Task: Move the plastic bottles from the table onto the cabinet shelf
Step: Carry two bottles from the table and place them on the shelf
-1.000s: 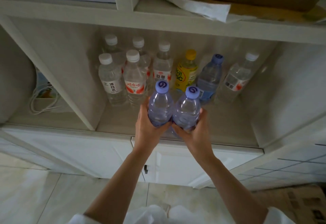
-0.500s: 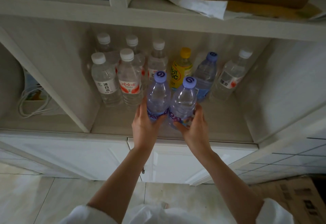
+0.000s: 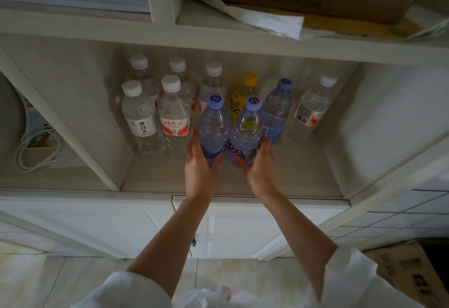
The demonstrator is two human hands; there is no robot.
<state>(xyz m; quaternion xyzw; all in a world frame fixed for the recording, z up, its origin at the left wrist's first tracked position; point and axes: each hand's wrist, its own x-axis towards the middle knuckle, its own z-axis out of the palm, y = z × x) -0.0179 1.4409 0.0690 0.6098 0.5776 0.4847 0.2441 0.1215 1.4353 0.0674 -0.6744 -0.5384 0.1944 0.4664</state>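
1. White cabinet shelf (image 3: 303,176) holds a cluster of capped bottles toward its back, a yellow-capped drink bottle (image 3: 244,96) among them.
2. Left hand (image 3: 200,164) grips the left purple-capped bottle (image 3: 213,125) low, upright over the shelf.
3. Right hand (image 3: 261,164) grips the right purple-capped bottle (image 3: 246,130), touching the other.

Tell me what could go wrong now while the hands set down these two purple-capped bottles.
The left hand and right hand each grip a purple-capped bottle low, so either might tip. Pushed deeper, they could knock the yellow-capped bottle or the red-labelled bottle close by.
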